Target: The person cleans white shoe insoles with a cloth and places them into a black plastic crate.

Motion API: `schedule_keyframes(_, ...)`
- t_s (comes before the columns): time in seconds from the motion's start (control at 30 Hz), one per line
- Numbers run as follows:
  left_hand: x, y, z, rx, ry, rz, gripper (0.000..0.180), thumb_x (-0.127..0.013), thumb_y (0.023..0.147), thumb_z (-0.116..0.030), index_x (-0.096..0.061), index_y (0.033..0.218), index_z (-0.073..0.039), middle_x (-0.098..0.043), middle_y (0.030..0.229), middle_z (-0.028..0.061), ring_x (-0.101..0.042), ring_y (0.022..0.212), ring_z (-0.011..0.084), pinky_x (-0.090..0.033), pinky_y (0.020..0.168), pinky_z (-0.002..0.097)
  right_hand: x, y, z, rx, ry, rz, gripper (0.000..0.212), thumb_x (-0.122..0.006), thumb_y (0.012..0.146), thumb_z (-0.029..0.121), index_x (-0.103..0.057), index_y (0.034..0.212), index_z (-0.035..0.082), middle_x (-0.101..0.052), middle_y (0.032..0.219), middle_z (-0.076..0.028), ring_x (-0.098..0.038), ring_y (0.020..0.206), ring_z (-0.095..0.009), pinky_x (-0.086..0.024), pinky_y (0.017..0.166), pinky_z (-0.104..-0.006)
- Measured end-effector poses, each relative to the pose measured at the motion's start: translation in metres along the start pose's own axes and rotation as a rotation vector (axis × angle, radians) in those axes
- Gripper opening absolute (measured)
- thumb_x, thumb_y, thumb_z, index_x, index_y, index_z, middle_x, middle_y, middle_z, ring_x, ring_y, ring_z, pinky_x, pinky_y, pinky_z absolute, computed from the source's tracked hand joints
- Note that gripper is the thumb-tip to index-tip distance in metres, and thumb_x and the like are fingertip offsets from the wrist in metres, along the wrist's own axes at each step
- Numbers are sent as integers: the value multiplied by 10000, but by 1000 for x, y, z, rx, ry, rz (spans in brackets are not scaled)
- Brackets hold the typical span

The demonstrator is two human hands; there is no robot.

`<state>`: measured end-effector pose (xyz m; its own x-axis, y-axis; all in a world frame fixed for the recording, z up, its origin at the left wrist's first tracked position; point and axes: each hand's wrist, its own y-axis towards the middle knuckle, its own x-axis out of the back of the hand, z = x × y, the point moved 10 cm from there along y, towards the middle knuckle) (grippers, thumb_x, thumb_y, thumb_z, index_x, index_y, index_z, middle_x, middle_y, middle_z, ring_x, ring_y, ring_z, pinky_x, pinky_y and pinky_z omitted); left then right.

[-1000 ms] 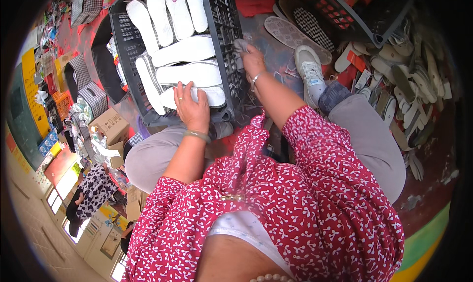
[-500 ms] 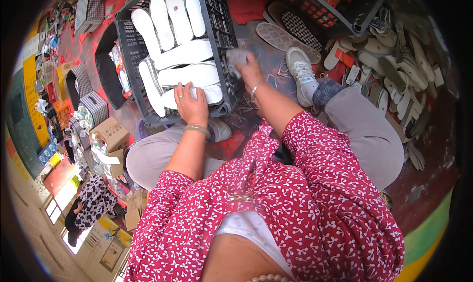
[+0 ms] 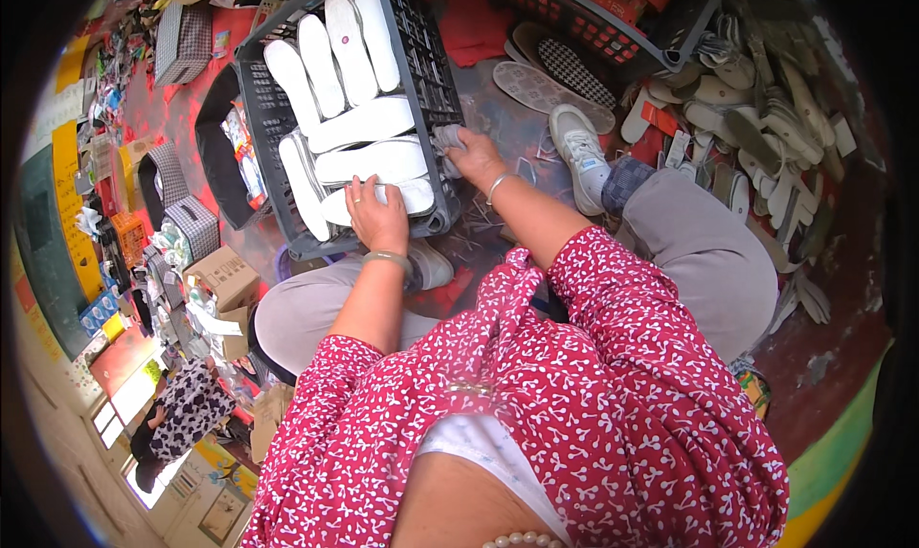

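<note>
A dark plastic crate (image 3: 426,65) in front of me holds several stacks of white shoe insoles (image 3: 369,122). My left hand (image 3: 381,221) rests on the nearest insole (image 3: 417,197), fingers spread, gripping nothing. My right hand (image 3: 476,156) pinches a crumpled grey cloth (image 3: 444,139) against the outside of the crate's right wall. The cloth's far part bunches up by the slats, and my fingertips are partly hidden behind it.
A second dark crate (image 3: 661,45) with red packages stands at the back right. Beside it lie patterned soles (image 3: 550,93) and a large heap of soles (image 3: 775,117). Black bags (image 3: 218,146) and cardboard boxes (image 3: 222,278) sit to the left. My shoe (image 3: 577,151) is right of the crate.
My right hand has moved a little left and nearer, bringing the cloth, blurred before, against the crate's wall. My left hand stays on the nearest insole. The whole view has shifted slightly.
</note>
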<state>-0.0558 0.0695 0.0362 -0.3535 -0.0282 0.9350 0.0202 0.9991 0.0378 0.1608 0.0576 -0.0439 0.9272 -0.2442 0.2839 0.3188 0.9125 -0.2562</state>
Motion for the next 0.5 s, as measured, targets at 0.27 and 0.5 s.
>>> schedule_keyframes(0.27,-7,-1,-11,-22,19,-24,372,-538,816,-275,-591,1098,-38,-447,1318,168,-332,1273,348,-316,1004,452,8,6,-8,-183,-46,-275,305,-600,757,205,-568,1033,79,-626,968,-207,-589,911,-394,-457,813,-433)
schedule_keyframes(0.5,-16,3,-14,-34,27,-17,365,-541,817,-271,-591,1095,-39,-445,1315,171,-335,1267,358,-317,1005,450,24,62,-32,-140,802,-494,211,-540,800,40,-610,998,47,-642,883,-104,-596,750,-210,-474,689,-329)
